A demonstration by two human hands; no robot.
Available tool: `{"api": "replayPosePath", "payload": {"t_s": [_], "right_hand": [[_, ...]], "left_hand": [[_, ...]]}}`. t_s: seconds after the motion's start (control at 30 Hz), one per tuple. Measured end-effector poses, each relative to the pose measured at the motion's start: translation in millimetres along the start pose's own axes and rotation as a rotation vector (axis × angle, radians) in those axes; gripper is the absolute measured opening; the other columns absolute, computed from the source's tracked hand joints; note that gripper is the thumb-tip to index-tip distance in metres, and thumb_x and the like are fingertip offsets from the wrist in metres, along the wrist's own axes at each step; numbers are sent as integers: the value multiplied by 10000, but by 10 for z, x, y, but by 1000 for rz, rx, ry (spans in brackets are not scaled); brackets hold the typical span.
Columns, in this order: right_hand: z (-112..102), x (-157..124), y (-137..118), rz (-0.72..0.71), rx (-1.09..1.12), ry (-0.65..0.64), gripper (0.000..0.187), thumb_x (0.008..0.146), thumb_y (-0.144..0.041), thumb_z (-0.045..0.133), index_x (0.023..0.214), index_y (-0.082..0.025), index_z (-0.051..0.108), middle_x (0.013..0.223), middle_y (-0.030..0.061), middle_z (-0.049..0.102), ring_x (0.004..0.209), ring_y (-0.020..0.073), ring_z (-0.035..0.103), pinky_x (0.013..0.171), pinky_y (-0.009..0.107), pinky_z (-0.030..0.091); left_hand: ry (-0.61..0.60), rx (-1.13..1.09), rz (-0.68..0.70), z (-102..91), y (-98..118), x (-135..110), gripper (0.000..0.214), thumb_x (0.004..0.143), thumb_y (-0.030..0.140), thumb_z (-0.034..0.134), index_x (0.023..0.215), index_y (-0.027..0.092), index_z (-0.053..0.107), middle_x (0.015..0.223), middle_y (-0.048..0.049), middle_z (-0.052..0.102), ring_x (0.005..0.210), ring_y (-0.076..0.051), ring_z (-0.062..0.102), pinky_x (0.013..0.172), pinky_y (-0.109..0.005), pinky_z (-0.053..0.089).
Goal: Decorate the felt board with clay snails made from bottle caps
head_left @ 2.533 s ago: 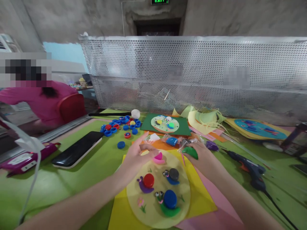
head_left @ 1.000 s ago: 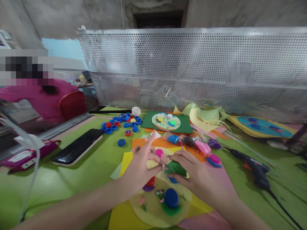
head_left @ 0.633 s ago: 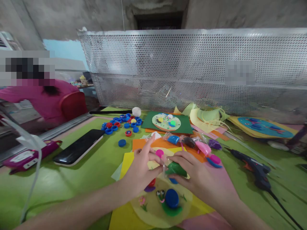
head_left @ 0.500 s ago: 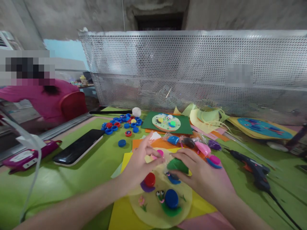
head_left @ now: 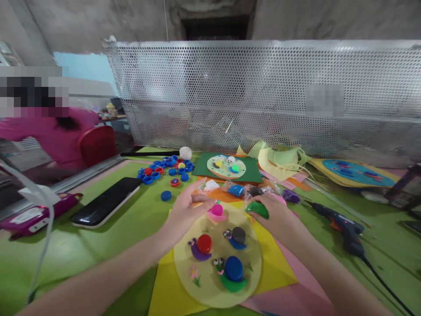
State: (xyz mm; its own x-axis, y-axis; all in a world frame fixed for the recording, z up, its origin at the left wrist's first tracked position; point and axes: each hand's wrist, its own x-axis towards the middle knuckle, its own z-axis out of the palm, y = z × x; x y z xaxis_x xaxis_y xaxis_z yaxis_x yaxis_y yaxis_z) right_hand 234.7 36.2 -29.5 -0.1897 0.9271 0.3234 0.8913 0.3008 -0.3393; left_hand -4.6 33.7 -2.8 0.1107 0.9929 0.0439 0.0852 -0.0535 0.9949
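My right hand is closed round a lump of green clay in clear wrap, held just past the far right edge of a pale yellow disc. My left hand hovers at the disc's far left, thumb and fingertips pinched together near a pink bottle-cap snail; what they pinch is too small to make out. On the disc sit a red-cap snail, a grey-cap snail and a blue-cap snail. The disc lies on yellow paper.
Blue and red bottle caps lie at the back left beside a black phone. Wrapped clay pieces, a second decorated disc on green card, a glue gun and a perforated metal screen surround the work. A person in pink sits left.
My hands, which were together over the disc pulling at the green clay's wrap, have moved apart toward the disc's far edge. The grey-cap and pink-cap snails are uncovered again.
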Motion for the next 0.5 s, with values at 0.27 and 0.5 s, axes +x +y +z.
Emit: {"api": "replayPosePath", "payload": {"t_s": [0.27,0.5], "right_hand": [[20,14,64,46,-40,-58,206,805,-328,530,930,-183,607,955,84,641,908,247,592,738,350,449],[75,5,76,50,-77,-85,235,781,-300,577,948,-140,620,946,111,656,886,247,611,751,350,461]], "left_hand": [[-17,-41,36,0,1,19,635,686,294,715,1258,194,460,755,-4,647,846,-228,642,778,-348,451],[-30,-47,49,-3,11,11,542,692,306,714,1169,185,485,739,16,594,828,-203,614,817,-349,428]]}}
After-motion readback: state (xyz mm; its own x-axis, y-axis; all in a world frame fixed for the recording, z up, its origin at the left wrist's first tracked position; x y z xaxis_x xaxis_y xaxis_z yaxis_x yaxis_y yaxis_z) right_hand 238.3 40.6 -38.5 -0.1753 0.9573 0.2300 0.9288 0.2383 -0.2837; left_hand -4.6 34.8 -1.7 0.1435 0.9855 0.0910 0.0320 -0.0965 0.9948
